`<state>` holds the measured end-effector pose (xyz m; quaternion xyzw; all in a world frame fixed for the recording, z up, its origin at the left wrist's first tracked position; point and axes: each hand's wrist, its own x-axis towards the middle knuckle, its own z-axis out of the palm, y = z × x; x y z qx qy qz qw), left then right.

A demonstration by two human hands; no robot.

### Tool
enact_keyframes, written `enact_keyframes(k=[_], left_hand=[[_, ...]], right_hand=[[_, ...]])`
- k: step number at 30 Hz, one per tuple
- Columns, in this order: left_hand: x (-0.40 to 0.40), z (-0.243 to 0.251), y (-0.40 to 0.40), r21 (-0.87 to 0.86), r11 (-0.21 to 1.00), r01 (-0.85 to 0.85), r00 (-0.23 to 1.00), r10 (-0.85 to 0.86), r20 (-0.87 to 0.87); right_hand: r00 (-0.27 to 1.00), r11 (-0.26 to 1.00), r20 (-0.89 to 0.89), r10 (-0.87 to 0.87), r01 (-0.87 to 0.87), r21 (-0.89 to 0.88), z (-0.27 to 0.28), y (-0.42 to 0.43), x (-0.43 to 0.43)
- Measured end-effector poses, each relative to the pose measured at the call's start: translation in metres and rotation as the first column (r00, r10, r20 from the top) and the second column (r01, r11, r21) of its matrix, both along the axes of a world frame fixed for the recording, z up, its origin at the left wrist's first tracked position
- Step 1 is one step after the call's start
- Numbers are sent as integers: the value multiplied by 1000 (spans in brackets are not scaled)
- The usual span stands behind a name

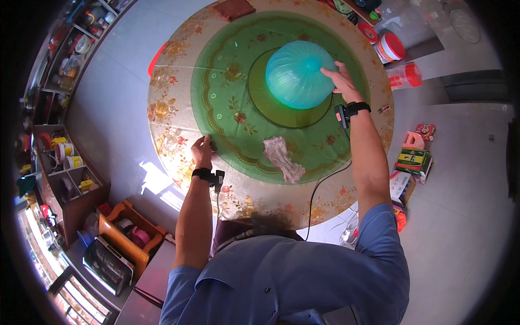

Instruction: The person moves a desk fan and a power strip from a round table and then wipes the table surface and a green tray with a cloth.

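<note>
A teal, ribbed, see-through dome cover (pixel 300 79) stands on the green glass turntable (pixel 227 118) of a round table, over its darker central disc. My right hand (pixel 341 80) rests at the dome's right side, thumb and fingers spread on it; whether it grips the dome is not plain. My left hand (pixel 202 149) is at the turntable's lower left edge, fingers bent, and what lies under the fingertips is hidden. Between my hands and nearer to me, a crumpled pale pink cloth (pixel 283 159) lies on the green glass.
A folded brown cloth (pixel 234 9) lies at the table's far edge. A small red-handled tool (pixel 383 109) lies at the right edge. Red-lidded tubs (pixel 391 47) and stacked boxes (pixel 413 160) stand right of the table, shelves (pixel 77 89) at left. A black cable (pixel 313 195) crosses the near edge.
</note>
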<state>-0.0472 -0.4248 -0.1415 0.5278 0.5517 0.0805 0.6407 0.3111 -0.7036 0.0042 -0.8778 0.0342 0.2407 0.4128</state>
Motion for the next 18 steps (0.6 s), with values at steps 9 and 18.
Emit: enact_keyframes(k=[9, 18], left_hand=[[-1, -3, 2, 75, 997, 7, 999, -4, -43], [-1, 1, 1, 71, 997, 12, 999, -10, -34]], right_hand=[[1000, 1000, 28, -2, 2, -9, 1, 24, -31], [993, 999, 107, -47, 45, 23, 7, 69, -82]])
